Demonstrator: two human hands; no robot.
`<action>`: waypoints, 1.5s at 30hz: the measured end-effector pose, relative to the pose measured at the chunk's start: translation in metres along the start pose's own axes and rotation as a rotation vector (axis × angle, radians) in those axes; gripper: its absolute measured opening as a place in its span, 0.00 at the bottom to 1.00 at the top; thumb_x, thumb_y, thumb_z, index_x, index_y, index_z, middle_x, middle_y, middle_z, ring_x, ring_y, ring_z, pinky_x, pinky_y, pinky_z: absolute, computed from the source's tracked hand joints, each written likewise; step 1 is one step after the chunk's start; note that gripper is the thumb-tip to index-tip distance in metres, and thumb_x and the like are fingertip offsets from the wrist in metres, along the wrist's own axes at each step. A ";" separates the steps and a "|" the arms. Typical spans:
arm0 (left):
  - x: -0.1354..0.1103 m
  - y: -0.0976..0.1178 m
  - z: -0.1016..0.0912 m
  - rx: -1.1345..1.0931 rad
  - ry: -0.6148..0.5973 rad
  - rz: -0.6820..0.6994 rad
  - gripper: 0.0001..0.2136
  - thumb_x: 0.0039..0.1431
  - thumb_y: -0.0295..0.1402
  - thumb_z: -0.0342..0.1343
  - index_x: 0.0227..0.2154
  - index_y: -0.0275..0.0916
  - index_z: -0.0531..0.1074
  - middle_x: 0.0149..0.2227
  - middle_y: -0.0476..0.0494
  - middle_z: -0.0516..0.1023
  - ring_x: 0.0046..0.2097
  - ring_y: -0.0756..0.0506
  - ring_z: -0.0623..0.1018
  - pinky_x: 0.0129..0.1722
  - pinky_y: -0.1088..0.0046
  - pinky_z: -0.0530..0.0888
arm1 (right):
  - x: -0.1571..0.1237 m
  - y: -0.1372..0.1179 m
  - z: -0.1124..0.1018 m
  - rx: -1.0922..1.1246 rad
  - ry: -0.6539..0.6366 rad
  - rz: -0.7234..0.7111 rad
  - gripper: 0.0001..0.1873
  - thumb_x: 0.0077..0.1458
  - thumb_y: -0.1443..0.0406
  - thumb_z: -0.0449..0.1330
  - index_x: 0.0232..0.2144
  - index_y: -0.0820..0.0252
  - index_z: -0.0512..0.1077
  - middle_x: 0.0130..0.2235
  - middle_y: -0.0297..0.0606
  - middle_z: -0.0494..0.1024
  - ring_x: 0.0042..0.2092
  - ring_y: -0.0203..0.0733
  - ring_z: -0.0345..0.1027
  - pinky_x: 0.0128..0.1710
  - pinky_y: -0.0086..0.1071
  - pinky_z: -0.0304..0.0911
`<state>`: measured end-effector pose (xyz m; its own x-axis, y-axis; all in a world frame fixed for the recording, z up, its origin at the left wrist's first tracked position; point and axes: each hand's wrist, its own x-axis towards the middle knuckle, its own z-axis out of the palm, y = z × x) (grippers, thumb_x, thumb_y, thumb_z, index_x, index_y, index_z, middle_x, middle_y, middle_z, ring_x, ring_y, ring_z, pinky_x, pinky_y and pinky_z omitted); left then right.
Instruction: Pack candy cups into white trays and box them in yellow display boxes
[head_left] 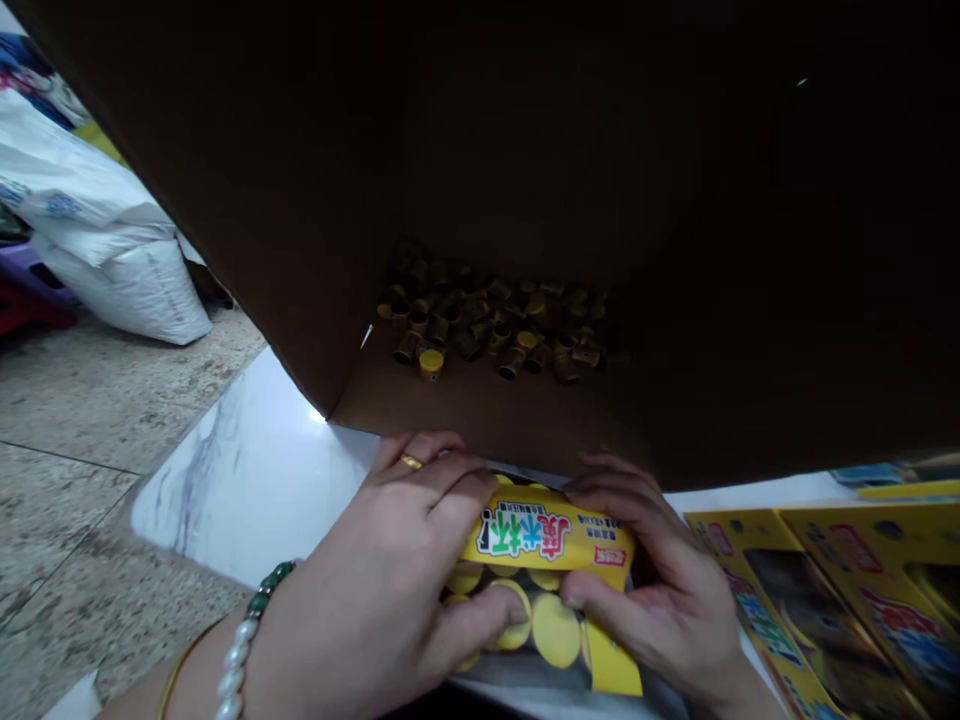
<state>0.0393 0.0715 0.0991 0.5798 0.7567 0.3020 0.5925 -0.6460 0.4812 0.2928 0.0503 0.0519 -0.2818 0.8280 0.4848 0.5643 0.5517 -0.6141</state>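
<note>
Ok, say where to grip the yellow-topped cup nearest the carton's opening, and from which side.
Probably pinch the cup around its sides, through the open front of the carton: it appears upright, yellow end up, at the near edge of the pile.

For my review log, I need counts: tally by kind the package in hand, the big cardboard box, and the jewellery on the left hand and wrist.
Yellow package: 1
Cardboard box: 1
Gold ring: 1
Beaded bracelet: 1
Gold bangle: 1
Total: 5
</note>
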 end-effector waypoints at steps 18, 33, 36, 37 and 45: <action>0.013 -0.013 0.007 -0.132 -0.012 -0.083 0.22 0.55 0.49 0.61 0.46 0.41 0.75 0.45 0.41 0.81 0.55 0.34 0.73 0.58 0.48 0.65 | 0.002 0.004 0.007 0.236 -0.062 0.142 0.13 0.64 0.62 0.52 0.51 0.49 0.65 0.51 0.38 0.77 0.64 0.52 0.59 0.67 0.61 0.40; 0.014 -0.011 0.006 -0.168 0.007 -0.194 0.15 0.54 0.46 0.62 0.41 0.44 0.78 0.41 0.45 0.82 0.46 0.37 0.78 0.56 0.48 0.67 | -0.010 0.009 0.021 0.508 0.117 0.516 0.13 0.60 0.55 0.60 0.45 0.51 0.71 0.41 0.38 0.77 0.39 0.43 0.74 0.35 0.34 0.73; 0.011 -0.011 0.006 -0.167 -0.007 -0.150 0.17 0.56 0.46 0.61 0.47 0.48 0.77 0.44 0.47 0.83 0.48 0.36 0.77 0.55 0.48 0.67 | -0.008 0.012 0.017 0.329 0.087 0.320 0.11 0.60 0.58 0.60 0.45 0.50 0.74 0.50 0.40 0.74 0.52 0.47 0.70 0.50 0.39 0.69; 0.009 -0.011 0.006 -0.161 -0.019 -0.137 0.18 0.57 0.46 0.60 0.49 0.49 0.76 0.45 0.48 0.83 0.50 0.36 0.76 0.56 0.48 0.66 | -0.007 0.013 0.015 0.294 0.059 0.272 0.12 0.60 0.59 0.60 0.46 0.49 0.74 0.54 0.41 0.72 0.57 0.48 0.66 0.54 0.41 0.66; 0.024 -0.006 -0.007 -0.024 -0.226 -0.052 0.25 0.56 0.48 0.58 0.56 0.49 0.71 0.45 0.45 0.81 0.51 0.35 0.76 0.64 0.42 0.51 | 0.002 0.013 0.002 0.335 -0.141 0.253 0.16 0.60 0.59 0.60 0.51 0.46 0.71 0.61 0.38 0.70 0.69 0.51 0.49 0.66 0.52 0.48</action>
<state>0.0461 0.0944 0.1096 0.6609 0.7456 0.0856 0.6130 -0.6021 0.5116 0.2984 0.0595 0.0436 -0.2834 0.9338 0.2183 0.3529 0.3132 -0.8817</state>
